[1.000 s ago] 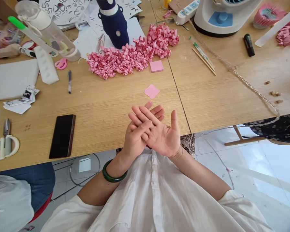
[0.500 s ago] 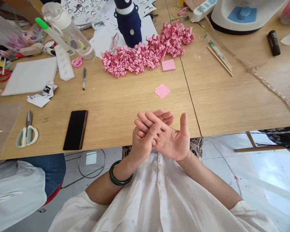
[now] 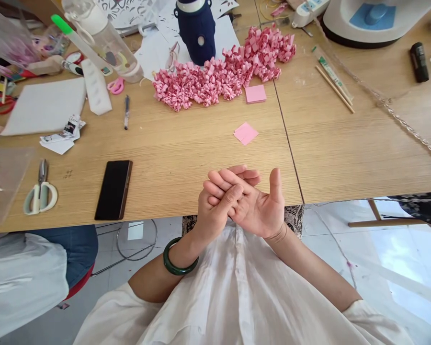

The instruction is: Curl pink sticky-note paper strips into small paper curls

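My left hand (image 3: 215, 206), with a dark green bangle (image 3: 180, 256) on its wrist, clasps my right hand (image 3: 259, 207). The left thumb lies across the right fingers, and the left fingers pass behind them, partly hidden. Palm up, my right hand has its fingers stretched out and its thumb apart, with nothing in it. Both hands are over the table's front edge. Nearest beyond them lie some pink paper squares (image 3: 246, 133), with a stack of pink paper (image 3: 255, 94) farther back beside a heap of curled pink paper strips (image 3: 208, 81).
A black phone (image 3: 113, 190) and white-handled scissors (image 3: 40, 191) lie to the left. Behind stand a dark blue bottle (image 3: 197, 36) and a clear bottle (image 3: 109, 45). Thin sticks (image 3: 334, 89) and a twisted cord (image 3: 405, 123) lie on the right. Someone in white clothing (image 3: 23, 282) sits at left.
The view has shifted slightly, so the tabletop things at the back sit a little higher in the picture. My hands keep the same clasp.
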Demonstrator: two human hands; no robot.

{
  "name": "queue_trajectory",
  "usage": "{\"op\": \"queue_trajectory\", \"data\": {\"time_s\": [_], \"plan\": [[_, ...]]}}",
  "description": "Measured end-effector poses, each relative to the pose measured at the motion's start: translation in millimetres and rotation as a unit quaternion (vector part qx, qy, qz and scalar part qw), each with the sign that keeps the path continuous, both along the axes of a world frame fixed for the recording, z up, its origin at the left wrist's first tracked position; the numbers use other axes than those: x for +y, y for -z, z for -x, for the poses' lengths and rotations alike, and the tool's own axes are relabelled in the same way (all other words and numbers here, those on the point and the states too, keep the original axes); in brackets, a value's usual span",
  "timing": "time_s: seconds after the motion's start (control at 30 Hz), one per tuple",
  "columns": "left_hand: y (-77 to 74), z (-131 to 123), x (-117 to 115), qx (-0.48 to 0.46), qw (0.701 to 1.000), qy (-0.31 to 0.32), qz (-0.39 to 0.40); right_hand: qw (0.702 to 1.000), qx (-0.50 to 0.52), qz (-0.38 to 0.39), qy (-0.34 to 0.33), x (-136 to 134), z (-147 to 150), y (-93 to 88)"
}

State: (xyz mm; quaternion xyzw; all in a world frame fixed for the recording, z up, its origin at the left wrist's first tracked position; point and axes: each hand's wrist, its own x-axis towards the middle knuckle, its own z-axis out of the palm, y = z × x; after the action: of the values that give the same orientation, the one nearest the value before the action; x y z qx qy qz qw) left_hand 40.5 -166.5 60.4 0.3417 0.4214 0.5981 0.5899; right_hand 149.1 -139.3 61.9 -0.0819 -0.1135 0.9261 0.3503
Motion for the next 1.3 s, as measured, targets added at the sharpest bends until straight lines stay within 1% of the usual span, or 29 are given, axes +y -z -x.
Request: {"op": "queue_trajectory", "data": {"time_s": [0.07, 0.1, 0.27, 0.43, 0.53, 0.63, 0.77, 0.87, 0.97, 1.03, 1.1, 1.2, 1.3], "plan": [[-2.9, 3.2, 1.3, 0.003, 0.999, 0.018, -0.032, 1.000, -0.002, 0.001, 0.000, -0.3, 0.0, 0.9], [-4.2, 4.6, 2.3, 0.010, 0.999, 0.015, -0.044, 1.000, -0.011, 0.005, -0.003, -0.4, -0.1, 1.4], [-9.7, 8.1, 7.7, 0.055, 0.997, -0.044, -0.038, 0.998, -0.048, 0.032, -0.013, -0.5, -0.6, 4.4], [-9.2, 6.0, 8.1, 0.085, 0.992, -0.079, -0.046, 0.998, -0.047, 0.038, -0.016, -1.3, 1.4, 6.3], [-7.9, 4.3, 8.5, 0.078, 0.992, -0.093, -0.044, 0.998, -0.039, 0.037, -0.017, -2.0, 3.2, 8.2], [-9.2, 3.9, 10.4, 0.058, 0.992, -0.108, -0.022, 0.999, -0.030, 0.038, -0.015, -2.8, 5.2, 10.3], [-13.1, 8.0, 14.1, 0.030, 0.991, -0.117, 0.054, 0.998, -0.030, 0.044, -0.022, -3.7, 7.1, 13.2], [-12.3, 13.9, 17.1, 0.006, 0.991, -0.094, 0.097, 0.999, -0.019, 0.041, -0.020, -4.0, 7.2, 15.0], [-7.5, 20.1, 21.2, -0.009, 0.993, -0.059, 0.101, 0.999, -0.018, 0.049, -0.005, -3.4, 7.5, 15.2], [-4.7, 24.1, 25.0, -0.011, 0.995, -0.051, 0.087, 0.998, -0.022, 0.060, 0.008, -2.8, 8.0, 14.7], [-3.7, 28.4, 29.1, 0.011, 0.996, -0.062, 0.056, 0.997, -0.019, 0.068, 0.020, -2.3, 8.6, 14.4], [-4.6, 34.6, 33.9, 0.103, 0.989, -0.102, -0.025, 0.997, -0.012, 0.072, 0.031, -2.3, 9.5, 14.8], [-5.2, 38.7, 36.1, 0.209, 0.963, -0.132, -0.106, 0.997, -0.005, 0.069, 0.035, -2.8, 10.4, 14.9]]}}
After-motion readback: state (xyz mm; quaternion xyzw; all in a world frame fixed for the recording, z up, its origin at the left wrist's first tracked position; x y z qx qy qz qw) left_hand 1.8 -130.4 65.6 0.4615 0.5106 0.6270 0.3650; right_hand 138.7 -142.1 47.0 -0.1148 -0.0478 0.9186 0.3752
